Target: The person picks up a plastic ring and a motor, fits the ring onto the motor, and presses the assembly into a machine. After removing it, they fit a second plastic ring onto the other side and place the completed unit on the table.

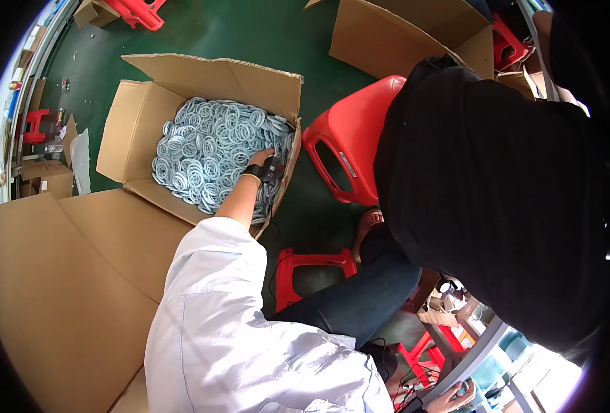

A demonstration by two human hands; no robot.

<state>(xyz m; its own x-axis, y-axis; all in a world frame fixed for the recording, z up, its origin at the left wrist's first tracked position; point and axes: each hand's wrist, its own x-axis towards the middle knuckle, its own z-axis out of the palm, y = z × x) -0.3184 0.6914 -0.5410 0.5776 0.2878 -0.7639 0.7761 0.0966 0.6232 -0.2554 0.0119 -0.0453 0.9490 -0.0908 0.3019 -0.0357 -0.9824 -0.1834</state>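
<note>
1. Pale-blue round rings (212,148) are lying inside an open brown cardboard box (127,131).
2. Your left hand (262,158) is touching them; I cannot tell its grip.
3. Your right hand (451,398) is curling, hold unclear.

Pale blue-grey, thin, circular rings (212,148), material unclear, are lying loose in a deep heap, filling much of a large brown corrugated-cardboard box (138,124). Many are resting nearly flat, round openings facing up; others are tilting and overlapping at mixed angles. Some are appearing nested or stacked in small bundles; single rings hard to separate. Left part of heap is catching light, right edge sitting in shadow. Box is standing open, mouth up, far and left flaps splaying outward, far flap's edge looking rough.
</note>
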